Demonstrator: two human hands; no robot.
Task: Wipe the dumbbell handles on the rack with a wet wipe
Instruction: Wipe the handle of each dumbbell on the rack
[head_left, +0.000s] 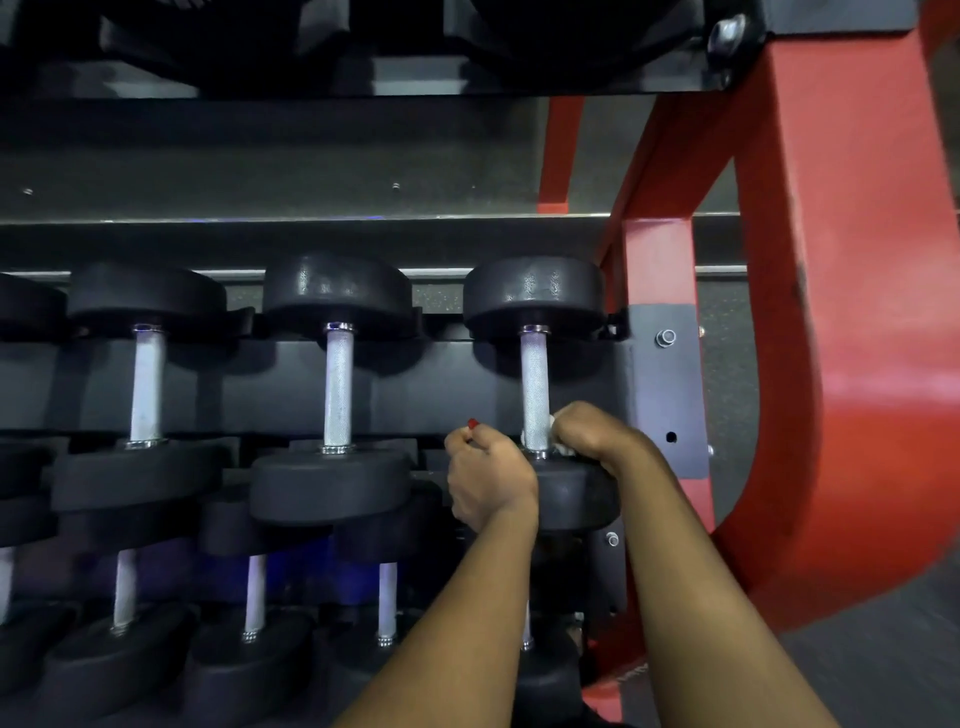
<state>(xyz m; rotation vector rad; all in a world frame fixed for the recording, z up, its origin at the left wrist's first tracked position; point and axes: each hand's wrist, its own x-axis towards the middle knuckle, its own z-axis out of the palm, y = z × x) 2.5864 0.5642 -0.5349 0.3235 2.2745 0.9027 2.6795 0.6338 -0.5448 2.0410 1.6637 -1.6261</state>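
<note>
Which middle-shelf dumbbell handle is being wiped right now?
The rightmost handle, beside the red frame: the right hand holds the wet wipe at its near end.

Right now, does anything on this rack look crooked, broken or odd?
Nothing stands out. The dumbbells sit evenly in their rack, and the right hand holds the wipe against the near end of the rightmost handle.

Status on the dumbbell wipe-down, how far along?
Done: nothing provable; no handle shows wetness. In hand: the right hand holds the wipe at the near end of the rightmost handle in the middle row. The left hand is curled beside it, with nothing visible in it. Left: the rest of that handle, and possibly the middle handle, left handle and lower-row handles.
</note>
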